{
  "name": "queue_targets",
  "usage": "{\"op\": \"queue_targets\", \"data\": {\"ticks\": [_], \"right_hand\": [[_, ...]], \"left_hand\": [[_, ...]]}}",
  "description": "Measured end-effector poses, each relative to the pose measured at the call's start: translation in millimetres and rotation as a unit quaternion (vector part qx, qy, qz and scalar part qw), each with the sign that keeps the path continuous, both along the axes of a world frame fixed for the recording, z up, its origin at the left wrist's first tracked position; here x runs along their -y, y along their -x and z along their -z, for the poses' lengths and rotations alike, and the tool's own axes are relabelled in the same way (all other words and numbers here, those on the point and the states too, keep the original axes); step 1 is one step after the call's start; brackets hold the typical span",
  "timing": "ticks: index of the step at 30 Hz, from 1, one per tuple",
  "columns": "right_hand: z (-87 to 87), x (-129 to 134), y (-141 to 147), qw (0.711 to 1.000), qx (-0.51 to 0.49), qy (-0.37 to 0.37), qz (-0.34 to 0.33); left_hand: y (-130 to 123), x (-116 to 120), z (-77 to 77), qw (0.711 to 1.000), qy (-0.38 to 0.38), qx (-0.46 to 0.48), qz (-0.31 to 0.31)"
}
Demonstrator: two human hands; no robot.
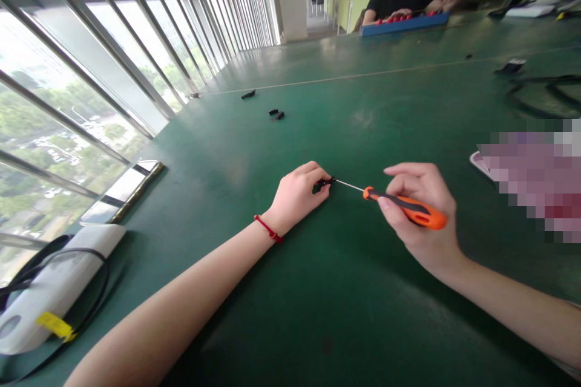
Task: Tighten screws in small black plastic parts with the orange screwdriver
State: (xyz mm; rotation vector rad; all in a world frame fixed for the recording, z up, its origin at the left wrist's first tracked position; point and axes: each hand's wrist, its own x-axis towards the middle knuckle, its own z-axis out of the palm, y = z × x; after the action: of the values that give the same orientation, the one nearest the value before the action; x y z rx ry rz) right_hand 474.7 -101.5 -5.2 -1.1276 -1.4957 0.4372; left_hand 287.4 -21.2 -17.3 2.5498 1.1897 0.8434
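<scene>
Between the thumb and fingertips of my left hand (302,187) is a small black part (323,182); its kind is too small to make out. A screwdriver (408,207) with an orange and dark grey handle lies in my right hand (431,236), gripped between thumb and fingers. Its thin metal shaft points left, and the tip meets the black part or lies right at it. Both hands are just above the green tabletop (327,290). A red cord bracelet (269,230) circles my left wrist.
Small black pieces (276,114) lie farther up the table, with another black piece (249,95) beyond. At left are a white power strip (59,284) with black cable and a phone-like slab (122,193) by the railing. Across sits a person (399,3) behind a blue tray (405,25).
</scene>
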Motion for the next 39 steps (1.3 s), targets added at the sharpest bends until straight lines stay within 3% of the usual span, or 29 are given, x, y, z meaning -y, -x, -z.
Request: {"op": "queue_targets", "data": {"ticks": [3, 9, 15, 20, 26, 31, 36, 39], "right_hand": [[-0.1, 4.4, 0.7, 0.999, 0.029, 0.030, -0.017], [3.8, 1.7, 0.5, 0.998, 0.004, -0.050, 0.023], [3.6, 2.9, -2.4, 0.998, 0.057, 0.007, 0.007], [5.0, -2.0, -4.1, 0.996, 0.017, -0.080, 0.042], [4.1, 0.3, -3.9, 0.998, 0.059, 0.000, 0.015], [4.5, -0.5, -4.4, 0.996, 0.026, -0.074, 0.046], [2.6, 0.5, -5.7, 0.995, 0.093, -0.039, 0.006], [2.9, 0.8, -4.5, 0.995, 0.064, -0.068, 0.020]], "left_hand": [[0.4, -0.1, 0.8, 1.000, 0.012, 0.017, 0.005], [1.4, -0.4, 1.8, 1.000, 0.011, 0.022, 0.007], [1.3, -0.6, 1.2, 1.000, 0.012, 0.023, 0.012], [1.0, -0.2, 1.4, 1.000, 0.011, 0.019, 0.009], [0.6, 0.3, 1.3, 1.000, 0.017, 0.020, 0.006], [0.3, 0.2, 1.3, 1.000, 0.009, 0.011, 0.003], [0.1, 0.8, 1.1, 1.000, 0.006, 0.011, 0.002], [0.3, 0.7, 0.8, 1.000, 0.007, 0.011, 0.003]]}}
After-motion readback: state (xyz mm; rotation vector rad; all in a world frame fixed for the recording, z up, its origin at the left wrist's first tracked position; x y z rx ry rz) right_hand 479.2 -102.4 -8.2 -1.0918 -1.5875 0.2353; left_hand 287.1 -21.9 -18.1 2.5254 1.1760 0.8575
